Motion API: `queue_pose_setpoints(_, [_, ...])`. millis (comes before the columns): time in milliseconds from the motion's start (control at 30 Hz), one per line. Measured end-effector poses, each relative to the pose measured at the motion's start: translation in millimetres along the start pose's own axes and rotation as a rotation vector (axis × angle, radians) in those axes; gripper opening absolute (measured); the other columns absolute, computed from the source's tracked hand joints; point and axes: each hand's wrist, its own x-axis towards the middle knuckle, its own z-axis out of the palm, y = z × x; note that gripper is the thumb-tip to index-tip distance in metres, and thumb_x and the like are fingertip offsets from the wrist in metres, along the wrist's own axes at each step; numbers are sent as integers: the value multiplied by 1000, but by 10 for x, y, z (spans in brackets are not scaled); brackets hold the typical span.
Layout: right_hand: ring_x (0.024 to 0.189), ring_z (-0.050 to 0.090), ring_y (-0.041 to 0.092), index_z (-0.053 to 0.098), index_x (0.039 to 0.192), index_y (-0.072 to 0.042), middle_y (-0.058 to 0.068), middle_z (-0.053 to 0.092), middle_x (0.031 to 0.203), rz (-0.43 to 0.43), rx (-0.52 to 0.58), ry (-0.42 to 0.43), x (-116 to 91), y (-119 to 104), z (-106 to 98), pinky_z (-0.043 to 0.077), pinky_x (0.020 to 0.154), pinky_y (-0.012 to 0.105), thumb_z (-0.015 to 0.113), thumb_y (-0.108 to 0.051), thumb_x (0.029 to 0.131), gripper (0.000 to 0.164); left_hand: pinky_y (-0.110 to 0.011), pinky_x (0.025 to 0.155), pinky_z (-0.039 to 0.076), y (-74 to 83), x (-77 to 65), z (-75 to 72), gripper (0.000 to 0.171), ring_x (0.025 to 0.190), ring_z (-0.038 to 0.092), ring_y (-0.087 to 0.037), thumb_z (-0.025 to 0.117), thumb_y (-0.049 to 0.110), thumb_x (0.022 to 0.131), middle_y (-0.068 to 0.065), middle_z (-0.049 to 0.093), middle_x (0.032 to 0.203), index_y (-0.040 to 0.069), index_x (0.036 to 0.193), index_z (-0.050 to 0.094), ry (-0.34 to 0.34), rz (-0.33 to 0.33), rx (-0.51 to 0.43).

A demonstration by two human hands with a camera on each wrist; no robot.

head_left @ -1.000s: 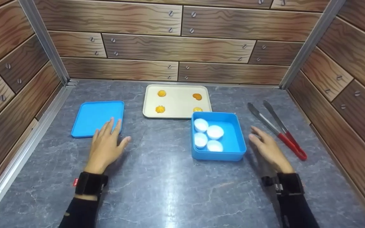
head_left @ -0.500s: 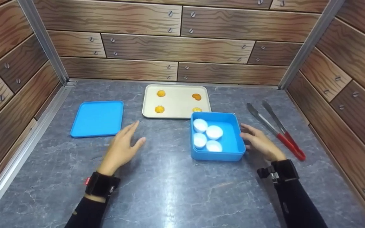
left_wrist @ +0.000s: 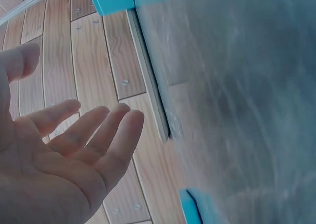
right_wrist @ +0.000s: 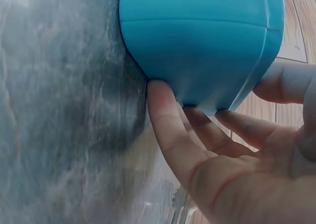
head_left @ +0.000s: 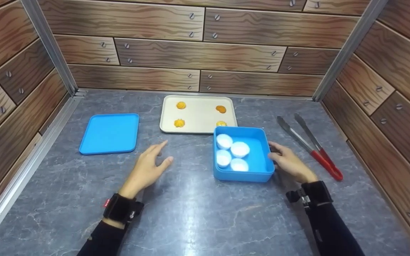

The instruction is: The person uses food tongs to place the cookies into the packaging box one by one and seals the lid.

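A square blue box [head_left: 244, 177] with several small white round cups [head_left: 240, 149] along its left side sits right of centre. My right hand [head_left: 292, 165] is at the box's right side. In the right wrist view its fingertips touch the blue wall [right_wrist: 197, 46] low down, while the thumb lies by the upper edge. The fingers are extended rather than wrapped round the box. My left hand [head_left: 148, 167] hovers left of the box, holding nothing, fingers spread loosely and palm turned inward. A flat blue lid [head_left: 109, 133] lies beyond it to the left.
Behind the box is a cream tray [head_left: 199, 113] with a few yellow-brown cookies [head_left: 179, 123]; the box's back edge overlaps its front corner in view. Red-handled tongs [head_left: 327, 165] lie spread at the right. Wood-patterned walls enclose the grey tabletop on three sides.
My left hand has moved from over the blue lid rightward toward the box. My right hand has come left to touch the box, which has shifted very slightly left.
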Motion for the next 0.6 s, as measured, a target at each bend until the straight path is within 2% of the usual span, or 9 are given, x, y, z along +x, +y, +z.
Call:
queue_pose_setpoints(200, [140,52,47,19,169,-1,31,36,164,8,-7,-8,-45,-71,160,53,111,52,50,-14,109,69,-53,104,57,48,-13,41,66,125,66,-33,70,34,103,-14,56,155,17,162,45,-31,-6,-20])
queue_pose_setpoints(333, [138,53,48,19,168,0,32,38,162,-5,7,-33,-65,-120,315,55,110,51,52,-13,109,68,-51,100,60,48,-34,55,66,122,68,-33,68,33,104,-16,57,153,15,163,44,-89,-7,-48])
queue_pose_setpoints(467, [138,53,48,20,167,1,33,39,161,-4,8,-54,-64,-187,486,57,107,48,53,-12,109,68,-42,89,65,60,-54,66,67,121,69,-33,67,31,106,-17,56,155,15,165,40,-172,-45,-138])
queue_pose_setpoints(600, [141,50,49,19,167,3,33,37,162,-5,23,-81,-69,-258,653,59,104,47,55,-11,108,71,-34,78,66,73,-67,85,69,119,70,-32,68,29,105,-19,52,158,14,166,38,-218,-85,-231])
